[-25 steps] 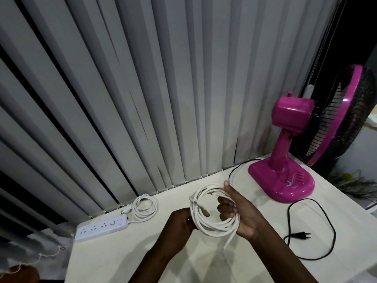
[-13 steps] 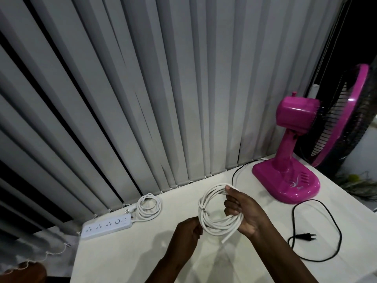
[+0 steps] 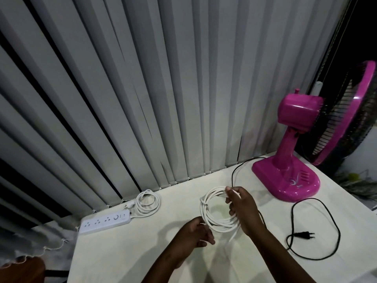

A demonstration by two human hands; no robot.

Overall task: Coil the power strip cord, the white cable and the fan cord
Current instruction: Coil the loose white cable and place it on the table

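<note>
Clasped in the right hand, a round coil of thin white cable hangs upright above the pale cream tabletop, the fingers curled through the loops on their right side and the thumb pressing the top. One loose end of the cable trails down from the bottom of the coil, below the wrist. Close to the coil's lower left edge, the left hand is curled nearly into a fist with its fingertips pinched together; whether it holds a strand cannot be told.

Far left on the table lies a flat white power strip with its white cord already wound into a neat ring just beside its right end, the plug resting between ring and strip. To the right stands a bright pink plastic desk fan with a black grille. Its thin black cord leaves the base at the far side, passes behind the right hand, and sprawls in a wide loose loop on the near right, ending in a black two-pin plug. Grey vertical blinds hang along the table's far edge.
</note>
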